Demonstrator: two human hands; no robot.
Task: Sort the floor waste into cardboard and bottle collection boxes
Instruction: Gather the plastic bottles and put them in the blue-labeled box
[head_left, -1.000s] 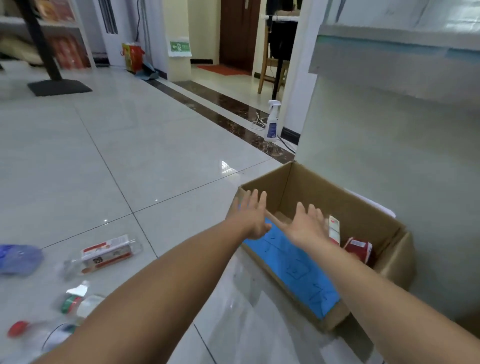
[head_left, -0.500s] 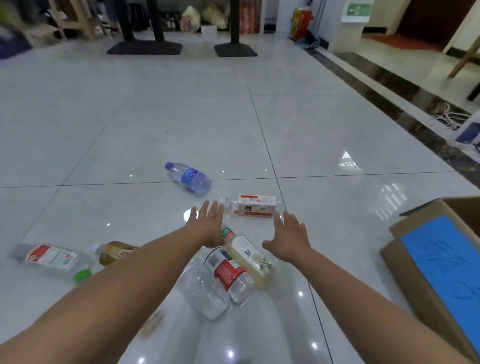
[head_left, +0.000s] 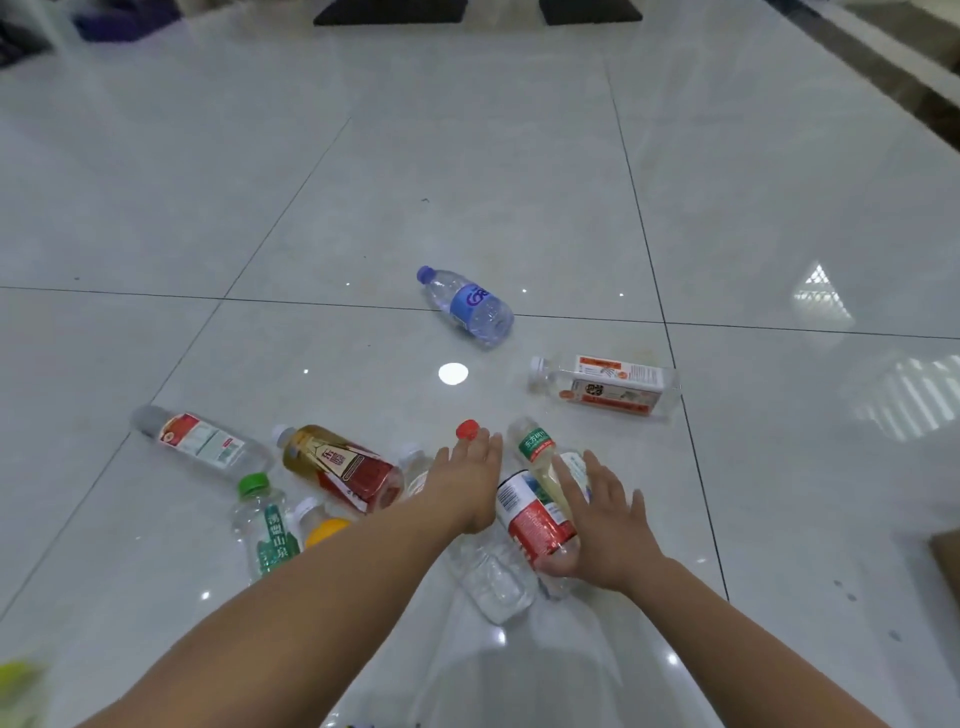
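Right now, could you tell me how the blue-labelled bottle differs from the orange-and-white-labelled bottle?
The blue-labelled bottle is round with a blue cap; the orange-and-white-labelled bottle looks flat-sided with a white cap. The blue-labelled bottle lies slanted, cap pointing away and left; the orange-and-white-labelled bottle lies almost crosswise, cap left. Both are clear plastic, on their sides on the floor.

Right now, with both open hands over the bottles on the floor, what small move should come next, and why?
Probably curl the right hand round the clear plastic bottle with the red label. Both it and the left hand are open and hold nothing, and that bottle lies between them, its base by the right thumb.
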